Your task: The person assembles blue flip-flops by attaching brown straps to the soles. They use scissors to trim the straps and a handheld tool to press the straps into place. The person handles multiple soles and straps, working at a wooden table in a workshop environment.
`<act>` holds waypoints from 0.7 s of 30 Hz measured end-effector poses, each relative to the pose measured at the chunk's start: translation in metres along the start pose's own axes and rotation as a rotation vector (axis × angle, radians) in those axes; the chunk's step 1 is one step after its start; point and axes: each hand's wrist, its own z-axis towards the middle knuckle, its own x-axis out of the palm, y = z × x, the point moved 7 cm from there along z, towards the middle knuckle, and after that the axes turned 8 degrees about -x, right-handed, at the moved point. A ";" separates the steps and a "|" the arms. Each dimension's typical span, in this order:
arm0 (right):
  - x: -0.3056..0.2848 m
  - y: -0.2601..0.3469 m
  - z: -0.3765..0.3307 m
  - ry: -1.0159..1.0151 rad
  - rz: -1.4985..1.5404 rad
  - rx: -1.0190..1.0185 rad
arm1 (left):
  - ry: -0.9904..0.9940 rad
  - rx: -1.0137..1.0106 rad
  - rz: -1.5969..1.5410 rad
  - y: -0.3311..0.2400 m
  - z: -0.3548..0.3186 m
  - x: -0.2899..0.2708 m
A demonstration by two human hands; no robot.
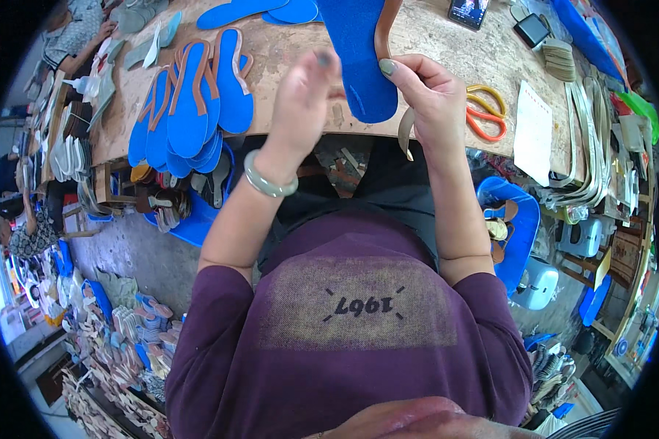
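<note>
A blue insole (pixel 360 62) hangs upright over the table's near edge, pinched at its right side between the thumb and fingers of my right hand (pixel 433 95). A brown strip (pixel 385 33) runs along the insole's upper right edge. Below my right fingers dangles a narrow pale strip (pixel 406 135). My left hand (pixel 304 102) is raised just left of the insole, its fingers blurred, so their grip does not show. A bracelet circles that wrist. To the left lies a pile of blue insoles with brown straps (pixel 190 128). More blue insoles (pixel 245 10) lie at the far edge.
Scissors with orange and yellow handles (pixel 488 129) lie right of my right hand, beside a white paper sheet (pixel 534 128). Farther back are a phone (pixel 468 10) and a stack of tan pieces (pixel 559 60). A blue bin (pixel 525 219) stands below right. Another person (pixel 77 40) sits at the left.
</note>
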 end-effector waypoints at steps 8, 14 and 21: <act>-0.009 0.001 -0.001 -0.171 -0.196 -0.155 | -0.105 -0.090 0.409 0.015 -0.014 0.007; -0.004 0.010 -0.004 -0.139 -0.259 -0.181 | -0.075 -0.142 0.509 0.024 -0.018 0.003; -0.026 0.027 0.008 -0.117 -0.216 -0.138 | 0.541 -0.056 1.428 0.051 -0.056 0.009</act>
